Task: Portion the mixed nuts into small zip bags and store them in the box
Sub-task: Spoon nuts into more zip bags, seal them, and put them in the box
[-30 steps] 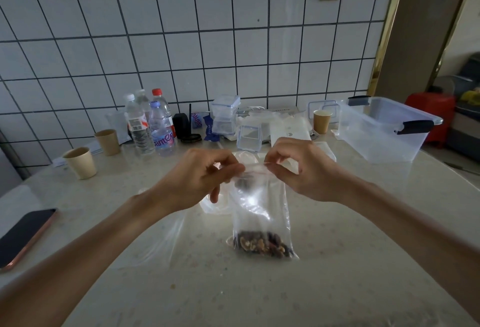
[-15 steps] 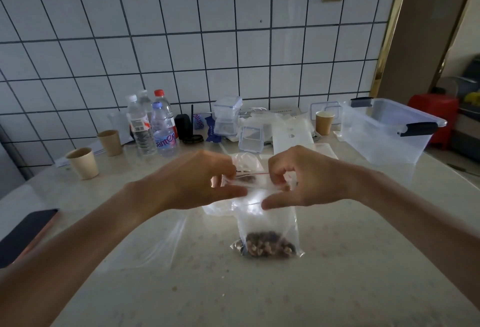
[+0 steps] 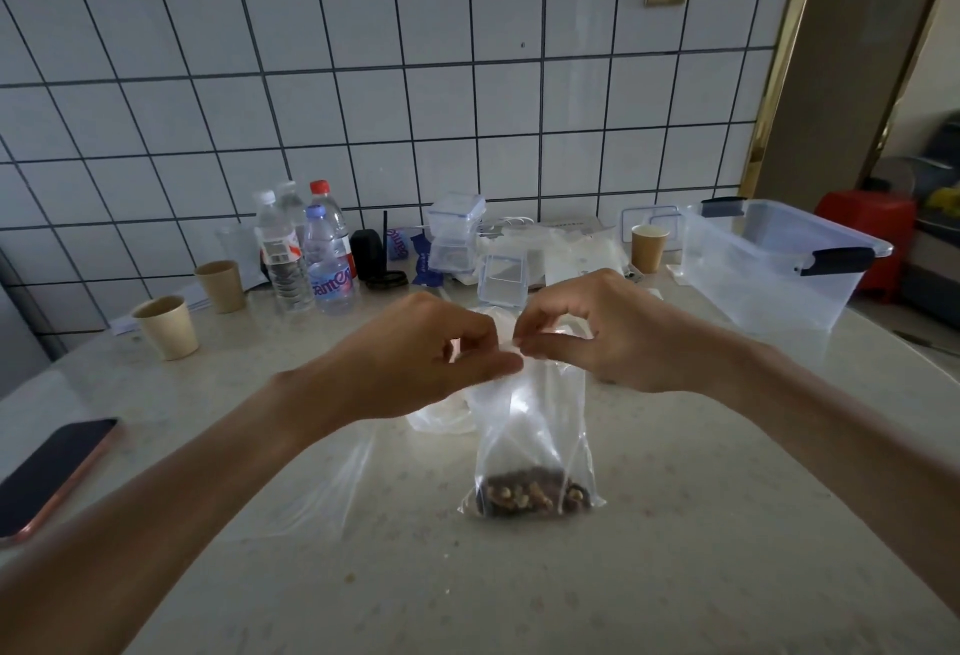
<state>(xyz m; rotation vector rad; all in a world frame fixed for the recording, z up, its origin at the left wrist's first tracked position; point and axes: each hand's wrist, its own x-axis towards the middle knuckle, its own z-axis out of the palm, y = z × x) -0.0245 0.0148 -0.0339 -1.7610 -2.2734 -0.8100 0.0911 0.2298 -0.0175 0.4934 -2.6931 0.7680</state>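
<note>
Lower left of the frame: a dark phone (image 3: 49, 475) lies flat near the desk (image 3: 701, 576) edge. Left, further back: two paper cups (image 3: 166, 326), then a cluster of water bottles (image 3: 306, 251) against the tiled wall. Left of centre: an empty clear bag (image 3: 332, 493) lies flat on the desk. Centre: the left hand (image 3: 415, 358) and right hand (image 3: 608, 337), fingertips almost meeting, each pinch the top edge of a small zip bag (image 3: 535, 436); fingers curled, thumb against forefinger, nothing else held. The zip bag hangs straight down from the hands, long axis upright, its bottom on or just above the desk; mixed nuts (image 3: 530, 496) are settled along its base. Whether the seal is fully pressed shut cannot be told. Behind centre: small clear lidded containers (image 3: 457, 238) and loose plastic. Right: another paper cup, then the clear box (image 3: 769, 269), lid off, mouth upward, at the upper right, well apart from the bag. Judgement: the right hand lies nearer the box; bare desk lies between, and only the near rim needs clearing.
</note>
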